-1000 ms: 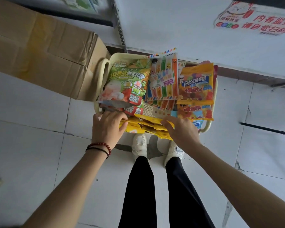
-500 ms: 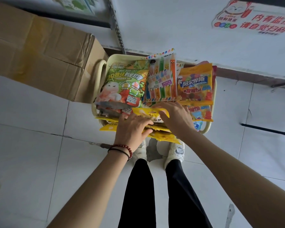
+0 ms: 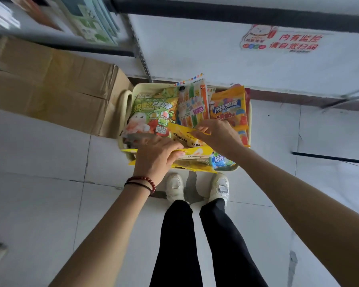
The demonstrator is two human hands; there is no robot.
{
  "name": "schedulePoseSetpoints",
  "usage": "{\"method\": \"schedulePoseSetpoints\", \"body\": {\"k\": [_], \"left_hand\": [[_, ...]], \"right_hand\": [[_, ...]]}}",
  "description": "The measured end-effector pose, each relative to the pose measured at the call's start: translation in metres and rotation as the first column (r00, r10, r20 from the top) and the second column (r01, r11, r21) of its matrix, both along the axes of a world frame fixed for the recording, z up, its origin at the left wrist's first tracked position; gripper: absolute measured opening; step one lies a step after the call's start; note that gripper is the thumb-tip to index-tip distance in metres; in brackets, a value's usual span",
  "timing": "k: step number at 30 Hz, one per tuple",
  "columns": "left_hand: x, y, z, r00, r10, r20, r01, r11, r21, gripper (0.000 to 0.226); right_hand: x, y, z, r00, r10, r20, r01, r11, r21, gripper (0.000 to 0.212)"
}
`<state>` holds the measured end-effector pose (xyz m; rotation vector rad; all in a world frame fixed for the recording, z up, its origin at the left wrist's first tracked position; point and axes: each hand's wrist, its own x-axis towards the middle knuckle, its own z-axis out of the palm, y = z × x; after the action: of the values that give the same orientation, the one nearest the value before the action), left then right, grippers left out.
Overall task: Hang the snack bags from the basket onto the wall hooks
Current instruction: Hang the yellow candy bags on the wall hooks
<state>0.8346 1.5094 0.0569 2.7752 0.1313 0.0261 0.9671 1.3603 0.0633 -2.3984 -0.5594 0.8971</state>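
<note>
A pale yellow basket (image 3: 249, 112) stands on the floor by the wall, heaped with snack bags: a green bag (image 3: 151, 112), a striped pack (image 3: 192, 104), an orange bag (image 3: 229, 106) and a blue bag (image 3: 221, 160). At its near edge lies a stack of yellow snack bags (image 3: 197, 152). My left hand (image 3: 155, 154) presses down on that stack, thumb over its edge. My right hand (image 3: 218, 134) pinches the top corner of one yellow bag (image 3: 179, 130) and tilts it up off the stack. No wall hooks show in this view.
A large cardboard box (image 3: 56, 88) sits left of the basket against a metal shelf upright (image 3: 140, 50). The white wall carries a red sign (image 3: 278, 39). My white shoes (image 3: 197, 187) stand just behind the basket on the tiled floor.
My left hand slid right onto the yellow stack. My right hand moved up and left, took the top yellow bag by its corner and lifted it off the stack.
</note>
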Motion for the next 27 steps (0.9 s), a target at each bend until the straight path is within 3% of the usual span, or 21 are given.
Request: {"method": "schedulePoseSetpoints", "body": {"k": [4, 10, 18, 23, 27], "left_hand": [[0.016, 0.014, 0.049, 0.998, -0.008, 0.060, 0.010, 1.000, -0.023, 0.025], [0.045, 0.037, 0.151, 0.975, -0.036, 0.219, 0.022, 0.998, 0.063, 0.020], [0.072, 0.059, 0.275, 0.930, -0.054, 0.363, -0.025, 0.977, 0.211, 0.030], [0.078, 0.070, 0.358, 0.851, -0.026, 0.525, -0.083, 0.979, 0.184, 0.026], [0.088, 0.071, 0.434, 0.781, -0.121, 0.612, -0.067, 0.959, 0.275, 0.023]], "right_hand": [[0.012, 0.000, 0.057, 0.997, -0.071, 0.044, 0.069, 0.997, 0.046, 0.027], [0.045, -0.003, 0.171, 0.975, -0.035, 0.219, 0.008, 0.992, 0.125, 0.015], [0.050, -0.010, 0.289, 0.769, 0.114, 0.629, -0.172, 0.985, 0.032, 0.019], [0.052, -0.021, 0.365, 0.676, 0.037, 0.736, -0.139, 0.987, 0.078, 0.018], [0.059, -0.032, 0.438, 0.600, -0.050, 0.798, -0.120, 0.981, 0.151, 0.016]]}}
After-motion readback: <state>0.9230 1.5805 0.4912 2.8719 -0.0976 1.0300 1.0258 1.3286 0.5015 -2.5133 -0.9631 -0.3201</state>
